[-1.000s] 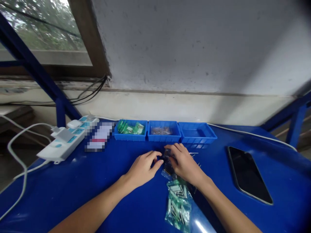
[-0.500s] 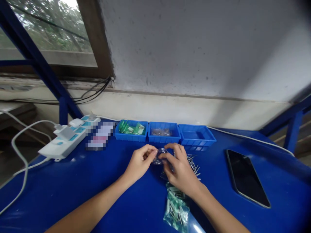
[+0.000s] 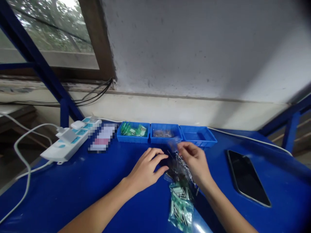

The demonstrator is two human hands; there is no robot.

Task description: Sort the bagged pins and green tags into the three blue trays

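My right hand (image 3: 196, 161) pinches the top of a small clear plastic bag (image 3: 175, 149) of dark metal-legged parts and lifts it just above the blue table (image 3: 97, 187). My left hand (image 3: 148, 168) rests with curled fingers on the table, fingertips against the pile of parts (image 3: 178, 170) beneath the bag. A bag of green parts (image 3: 181, 204) lies nearer to me. Behind stand three blue trays: a left tray (image 3: 132, 138) with green parts, a middle tray (image 3: 165, 138) with small brownish parts, and a right tray (image 3: 198, 137).
A black phone (image 3: 247, 176) lies on the right of the table. A white power strip (image 3: 71, 139) with plugs and cables sits at the left, next to a blurred card (image 3: 102, 140). A wall and a window stand behind the table.
My right hand has moved right and up with the clear bag in its fingertips. My left hand has let go of the bag and dropped to the table.
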